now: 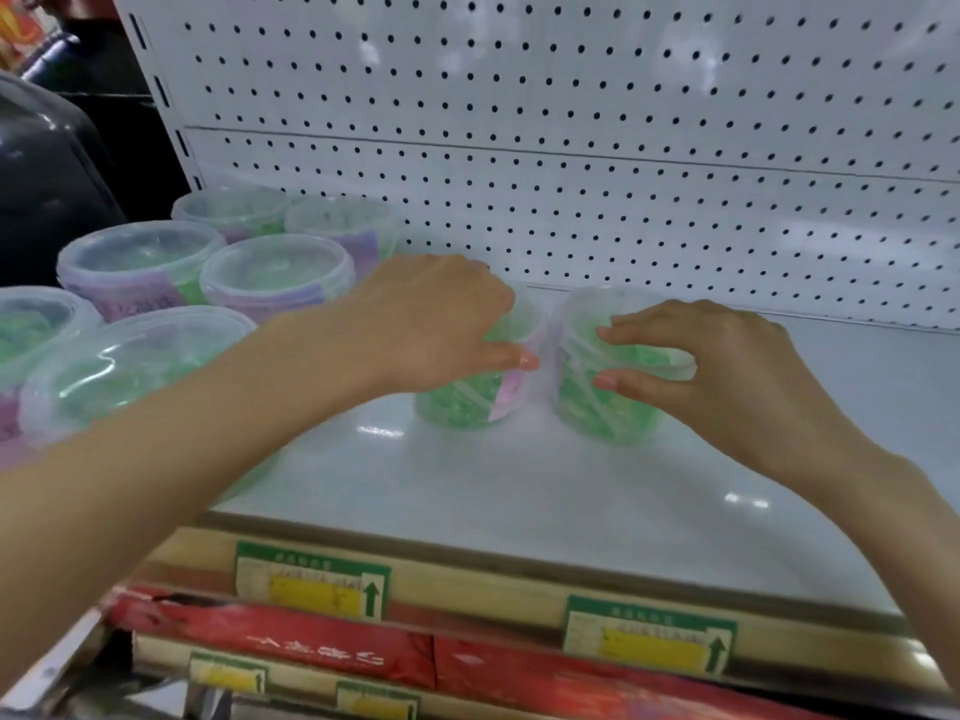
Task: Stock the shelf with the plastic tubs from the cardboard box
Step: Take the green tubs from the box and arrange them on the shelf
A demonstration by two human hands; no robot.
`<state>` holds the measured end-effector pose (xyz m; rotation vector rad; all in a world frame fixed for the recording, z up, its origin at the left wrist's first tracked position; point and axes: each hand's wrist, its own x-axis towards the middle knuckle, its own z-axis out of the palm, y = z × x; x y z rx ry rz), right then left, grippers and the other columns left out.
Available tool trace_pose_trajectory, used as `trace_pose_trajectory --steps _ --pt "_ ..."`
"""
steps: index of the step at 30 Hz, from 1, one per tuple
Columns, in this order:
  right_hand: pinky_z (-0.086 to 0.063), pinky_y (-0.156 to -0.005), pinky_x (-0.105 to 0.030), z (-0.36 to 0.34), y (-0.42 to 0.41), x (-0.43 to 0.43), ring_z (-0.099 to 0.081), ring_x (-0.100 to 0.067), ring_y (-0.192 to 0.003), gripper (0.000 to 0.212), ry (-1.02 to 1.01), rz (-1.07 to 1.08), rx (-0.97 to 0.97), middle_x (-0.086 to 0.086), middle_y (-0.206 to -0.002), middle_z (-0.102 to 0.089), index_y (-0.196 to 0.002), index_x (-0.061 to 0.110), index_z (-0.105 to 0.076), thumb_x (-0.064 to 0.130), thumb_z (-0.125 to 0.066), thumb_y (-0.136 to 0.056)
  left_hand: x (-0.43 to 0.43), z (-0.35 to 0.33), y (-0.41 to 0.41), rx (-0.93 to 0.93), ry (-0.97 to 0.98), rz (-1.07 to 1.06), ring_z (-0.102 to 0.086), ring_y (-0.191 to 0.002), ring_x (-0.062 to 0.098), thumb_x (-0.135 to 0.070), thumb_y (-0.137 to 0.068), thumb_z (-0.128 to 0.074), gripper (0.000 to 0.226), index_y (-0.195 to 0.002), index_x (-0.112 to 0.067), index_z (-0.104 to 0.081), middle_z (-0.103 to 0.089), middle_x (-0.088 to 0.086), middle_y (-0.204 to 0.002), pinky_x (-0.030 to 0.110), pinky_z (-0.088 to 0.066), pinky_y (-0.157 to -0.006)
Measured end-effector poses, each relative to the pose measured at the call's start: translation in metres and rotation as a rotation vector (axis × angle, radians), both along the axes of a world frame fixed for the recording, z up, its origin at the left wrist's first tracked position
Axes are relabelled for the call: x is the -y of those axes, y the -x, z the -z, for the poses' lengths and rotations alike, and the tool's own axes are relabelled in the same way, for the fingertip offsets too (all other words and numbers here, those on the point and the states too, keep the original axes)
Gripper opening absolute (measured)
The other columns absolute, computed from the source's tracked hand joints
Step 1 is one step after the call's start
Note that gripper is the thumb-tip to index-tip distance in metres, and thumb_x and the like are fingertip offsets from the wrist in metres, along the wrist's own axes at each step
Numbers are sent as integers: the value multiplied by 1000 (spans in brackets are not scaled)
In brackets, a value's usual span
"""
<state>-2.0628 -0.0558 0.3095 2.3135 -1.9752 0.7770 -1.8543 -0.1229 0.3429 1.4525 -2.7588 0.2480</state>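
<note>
On the white shelf (519,485), six tubs (140,257) of green contents are packed in pairs at the left end, touching one another. Two more are set side by side in the middle, near the pegboard back (571,148) and almost touching, so eight are counted in all. The left tub (467,402) is gripped from above by the left hand (441,324), with fingers curled over its lid and the thumb on its front. The right tub (608,407) is held at the rim by the right hand (727,366), with fingers over the lid and the thumb against the side. Open shelf is left in front of this pair and to its right. Two price labels (311,584) are fixed along the front edge, and two red packs (270,636) are seen below it.
</note>
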Motion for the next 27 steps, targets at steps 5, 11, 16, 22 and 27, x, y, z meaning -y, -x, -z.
trace_pose_trajectory --steps 5,11,16,22,27 --pt "-35 -90 -20 -4 6 14 -55 -3 -108 40 -43 -46 63 23 -115 -63 -106 38 -68 52 -68 -69 32 -10 -8 11 -254 73 -28 -137 16 -49 -88 -51 58 -140 -27 -38 -33 -6 -150 32 -24 -112" --pt "-31 -96 -19 -8 11 32 -53 -2 -113 39 -109 -73 106 24 -116 -62 -103 42 -66 53 -69 -66 42 -16 -5 64 -205 -10 -29 -136 16 -64 -79 -50 72 -142 -35 -31 -34 -9 -148 32 -28 -104" --pt "-42 -96 -30 -11 0 40 -54 0 -104 55 -113 -6 173 17 -119 -59 -115 39 -60 65 -60 -67 56 -14 -2 72 -162 0 -30 -135 18 -58 -84 -49 65 -141 -31 -35 -35 -7 -147 33 -29 -103" --pt "-31 -75 -30 -9 -22 50 -53 -17 -112 64 6 182 -155 9 -118 -61 -121 32 -59 74 -52 -72 98 -15 -17 115 -265 57 -30 -136 21 -41 -91 -51 57 -143 -34 -29 -34 1 -148 34 -24 -111" --pt "-30 -77 -31 -15 -27 60 -52 -18 -114 64 -49 210 -166 8 -122 -60 -119 32 -59 73 -55 -71 124 -16 -36 112 -257 81 -36 -131 22 -29 -94 -50 53 -142 -38 -28 -40 2 -144 39 -28 -109"
